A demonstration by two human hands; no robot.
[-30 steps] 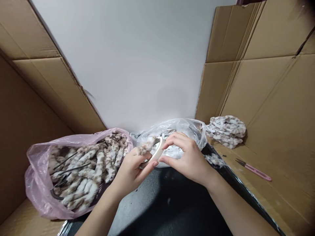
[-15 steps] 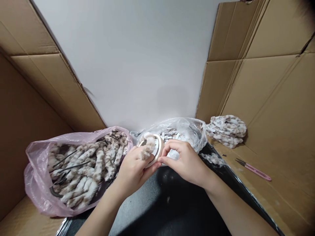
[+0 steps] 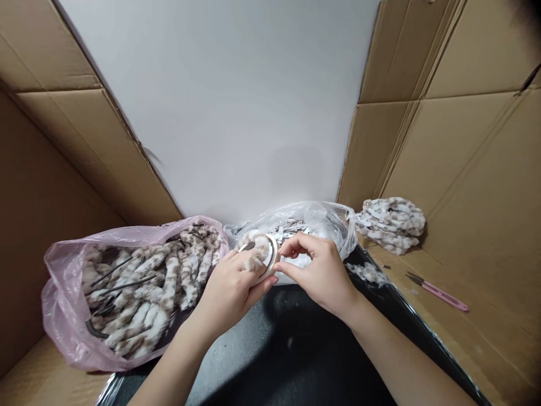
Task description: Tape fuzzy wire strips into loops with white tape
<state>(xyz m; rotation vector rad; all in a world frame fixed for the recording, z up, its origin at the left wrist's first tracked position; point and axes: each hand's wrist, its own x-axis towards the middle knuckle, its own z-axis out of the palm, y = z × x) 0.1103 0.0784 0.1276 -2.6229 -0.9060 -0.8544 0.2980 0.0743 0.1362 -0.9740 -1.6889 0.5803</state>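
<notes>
My left hand (image 3: 228,290) is closed around a roll of white tape (image 3: 273,248), which stands tilted on edge. A fluffy white-and-brown fur-covered loop (image 3: 258,241) is held in the same hand, lying against the roll's opening. The thumb of that hand supports the roll from below. My right hand (image 3: 323,276) pinches at the roll's right edge with thumb and forefinger, its other fingers curled. The tape between those fingertips is too small to make out clearly. Behind the hands is a clear plastic bag (image 3: 333,217) with small white-and-brown strips in it.
A pink plastic bag (image 3: 63,265) full of furry loops with dark bands lies to the left. At right are a bundle of furry pieces (image 3: 393,225) and pink-handled thread snips (image 3: 443,296). Cardboard walls (image 3: 477,152) flank the black work surface (image 3: 253,361).
The tape roll has turned slightly, its rim now seen narrower. My right fingertips have shifted slightly along its edge, and the right hand has moved a little to the right.
</notes>
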